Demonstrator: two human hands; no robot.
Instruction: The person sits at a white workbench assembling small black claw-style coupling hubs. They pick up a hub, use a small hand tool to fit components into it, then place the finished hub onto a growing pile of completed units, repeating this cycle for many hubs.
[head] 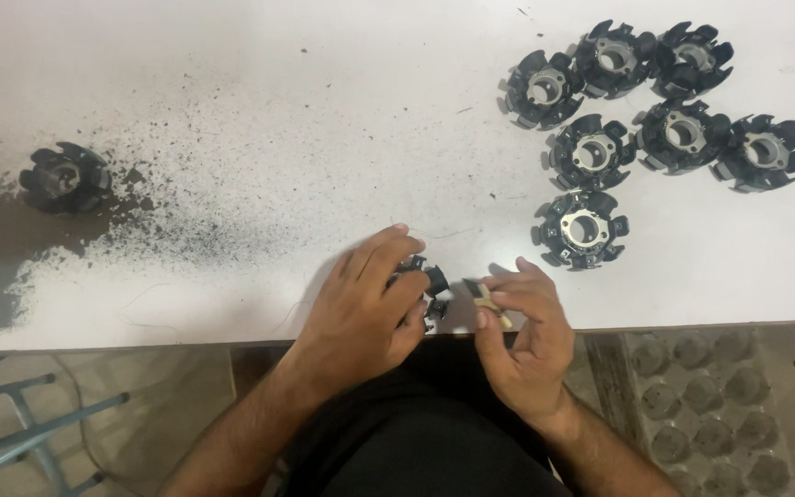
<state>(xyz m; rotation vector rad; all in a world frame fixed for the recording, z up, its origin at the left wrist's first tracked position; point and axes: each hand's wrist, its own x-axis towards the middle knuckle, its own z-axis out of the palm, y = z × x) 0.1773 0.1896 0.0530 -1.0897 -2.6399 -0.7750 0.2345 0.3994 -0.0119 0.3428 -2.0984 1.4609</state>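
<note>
My left hand (pixel 368 299) is closed over a black round toothed part (pixel 429 281) at the near edge of the white table (pixel 324 110); most of the part is hidden under my fingers. Just to its right, my right hand (pixel 526 327) pinches a small brush with a pale wooden handle (pixel 487 299), its dark bristle end pointing toward the part. The two hands are close together, almost touching.
Several similar black toothed parts with metal centres (pixel 660 110) lie grouped at the far right. One lone part (pixel 66 178) sits at the left amid dark powder (pixel 11 248) scattered over the table. A grey moulded tray (pixel 710 405) lies below the table at right.
</note>
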